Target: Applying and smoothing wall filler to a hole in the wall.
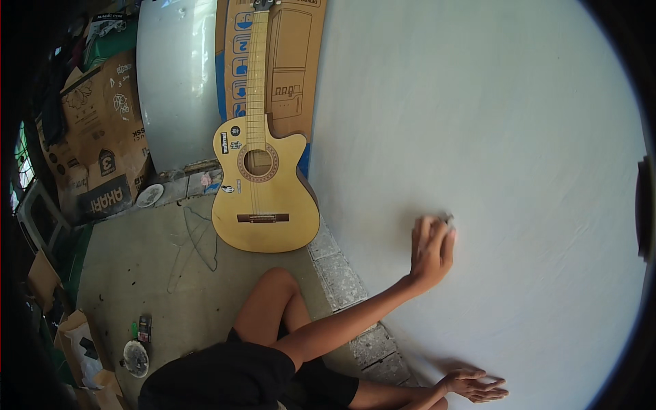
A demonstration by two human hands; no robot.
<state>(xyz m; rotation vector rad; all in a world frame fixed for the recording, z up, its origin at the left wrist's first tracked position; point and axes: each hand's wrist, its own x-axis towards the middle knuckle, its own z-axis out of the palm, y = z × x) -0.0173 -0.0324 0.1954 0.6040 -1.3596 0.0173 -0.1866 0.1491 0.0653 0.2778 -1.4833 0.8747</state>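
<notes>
My left hand point(432, 254) is raised against a large pale grey wall point(519, 157), with the arm stretched across from the lower middle. Its fingers are bent around a small dark greyish thing point(447, 219), which is mostly hidden and blurred. Lower down, my right hand point(476, 386) rests by the same wall, fingers stretched out and a little spread, holding nothing. Faint scuffs and streaks mark the wall's surface near both hands.
A yellow acoustic guitar point(270, 212) leans upright at the corner, before a cardboard sheet point(297, 75). Grey blocks point(338, 273) line the wall's foot. A wire hanger point(198, 239), round dish point(136, 359) and small dark box point(144, 328) lie on the floor. Cardboard boxes point(102, 137) stand left.
</notes>
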